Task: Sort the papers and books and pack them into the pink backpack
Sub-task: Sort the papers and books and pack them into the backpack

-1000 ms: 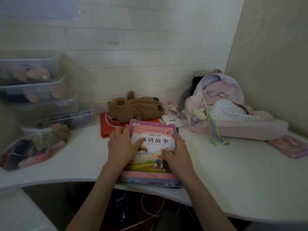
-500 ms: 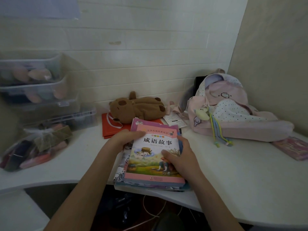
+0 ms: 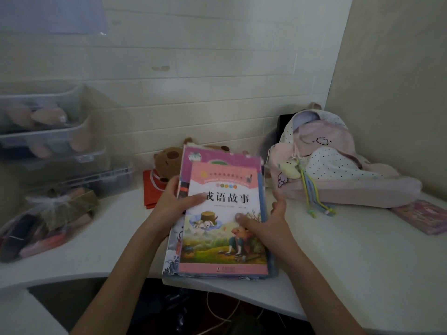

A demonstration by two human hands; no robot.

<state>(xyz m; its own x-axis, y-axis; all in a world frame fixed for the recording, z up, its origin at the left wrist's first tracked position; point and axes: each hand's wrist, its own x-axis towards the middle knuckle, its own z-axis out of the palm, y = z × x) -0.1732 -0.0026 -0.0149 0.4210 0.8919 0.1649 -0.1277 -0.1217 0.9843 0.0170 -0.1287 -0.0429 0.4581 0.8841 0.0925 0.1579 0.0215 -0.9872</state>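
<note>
1. Left hand [image 3: 173, 201]: closed on the book stack [image 3: 223, 213] at its 9 o'clock edge.
2. Book stack: gathered, tilted above the desk [image 3: 338, 262], unpacked.
3. Right hand [image 3: 263, 223]: clasped the stack's 3 o'clock edge.
4. Pink backpack [image 3: 338, 170]: at 2 o'clock; packing remained, apparently.

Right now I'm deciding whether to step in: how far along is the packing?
Done: books gathered into one stack. In hand: left hand and right hand grip that stack at the desk edge. Left: nothing visibly in the backpack yet; a pink book lies beside it.
</note>
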